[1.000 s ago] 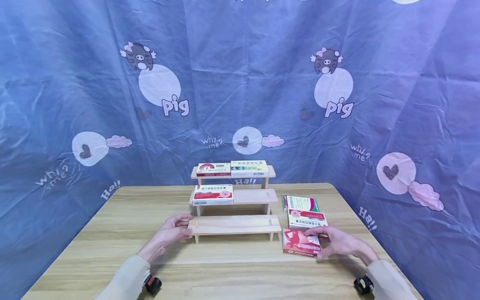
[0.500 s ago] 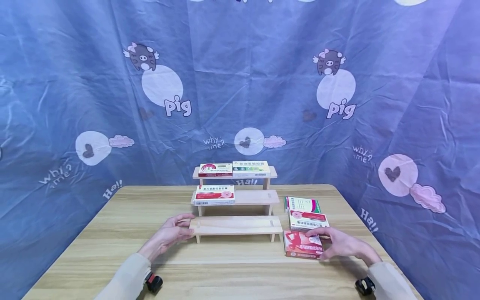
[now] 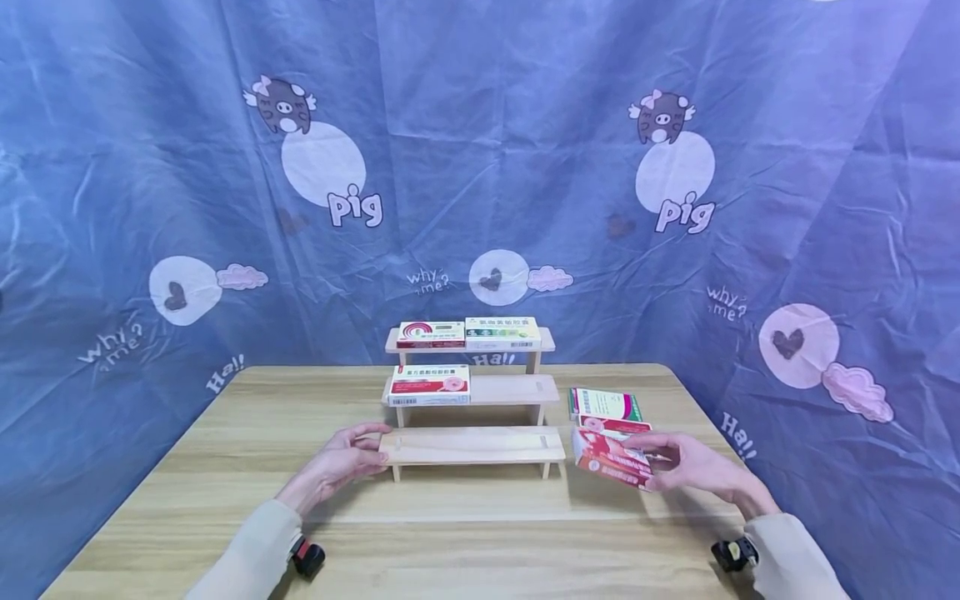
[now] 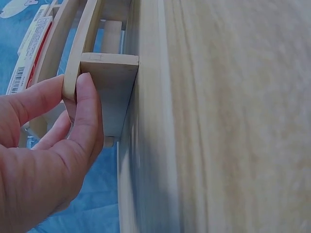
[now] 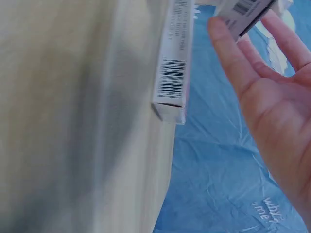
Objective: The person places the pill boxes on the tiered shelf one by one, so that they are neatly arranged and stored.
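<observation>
My left hand pinches the left end of the lowest step of a three-tier wooden display stand; the left wrist view shows thumb and fingertips on the board's edge. In my right hand is a red medicine box, gripped by its right end and raised tilted off the table. The right wrist view shows only a printed corner of the held box between the fingers. Behind it lies a red-and-white medicine box, partly hidden, and beyond that a green-and-white one.
Two medicine boxes, one red and white and one green and white, lie on the top step. Another red-and-white box occupies the middle step's left half. A blue printed cloth hangs behind the wooden table.
My right hand has lifted the red box off the table, tilting it and moving it slightly right and back. My left hand keeps its hold on the stand.
</observation>
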A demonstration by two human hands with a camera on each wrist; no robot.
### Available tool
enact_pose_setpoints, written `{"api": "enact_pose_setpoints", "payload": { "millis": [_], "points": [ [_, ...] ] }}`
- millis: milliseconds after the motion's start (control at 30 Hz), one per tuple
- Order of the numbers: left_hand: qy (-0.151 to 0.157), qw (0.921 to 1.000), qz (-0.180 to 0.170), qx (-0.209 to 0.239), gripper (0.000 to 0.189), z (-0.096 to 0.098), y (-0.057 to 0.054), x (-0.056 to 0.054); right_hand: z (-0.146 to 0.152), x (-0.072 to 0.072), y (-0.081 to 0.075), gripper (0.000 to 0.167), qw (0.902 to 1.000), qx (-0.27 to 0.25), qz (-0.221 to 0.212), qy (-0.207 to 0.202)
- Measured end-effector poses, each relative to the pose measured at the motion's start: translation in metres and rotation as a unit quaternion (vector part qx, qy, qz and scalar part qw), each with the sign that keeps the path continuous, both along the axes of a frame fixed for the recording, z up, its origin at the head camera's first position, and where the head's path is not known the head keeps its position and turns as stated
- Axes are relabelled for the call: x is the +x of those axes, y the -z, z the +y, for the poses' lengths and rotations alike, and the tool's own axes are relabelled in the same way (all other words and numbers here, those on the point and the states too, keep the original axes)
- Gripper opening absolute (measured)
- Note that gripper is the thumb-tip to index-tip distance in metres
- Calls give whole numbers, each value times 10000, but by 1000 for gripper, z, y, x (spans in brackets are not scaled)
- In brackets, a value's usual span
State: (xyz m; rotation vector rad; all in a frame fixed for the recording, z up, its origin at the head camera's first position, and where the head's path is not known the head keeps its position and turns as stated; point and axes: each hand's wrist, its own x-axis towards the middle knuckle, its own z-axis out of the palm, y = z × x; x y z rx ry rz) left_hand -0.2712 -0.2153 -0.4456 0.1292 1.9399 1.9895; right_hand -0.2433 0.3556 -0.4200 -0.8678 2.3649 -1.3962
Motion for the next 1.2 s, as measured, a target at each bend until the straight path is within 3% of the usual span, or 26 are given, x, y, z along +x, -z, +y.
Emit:
{"api": "enact_pose_setpoints", "payload": {
  "millis": [433,567,833,1200],
  "points": [
    [8,9999,19,-119,63,5,-2,-1,-16,-11,-16,55,9955,-868,-251,297],
    [-74,9997,5,-216,62,5,-2,0,-26,-15,-22,50,9924,-1191,-71,315],
    [-99,9993,39,-363,61,8,-4,-2,-55,-18,-32,58,9864,-1195,81,1127],
    [-147,9987,74,-480,60,10,-3,-1,-93,-42,-33,60,9824,-1210,-173,1414]
  ]
}}
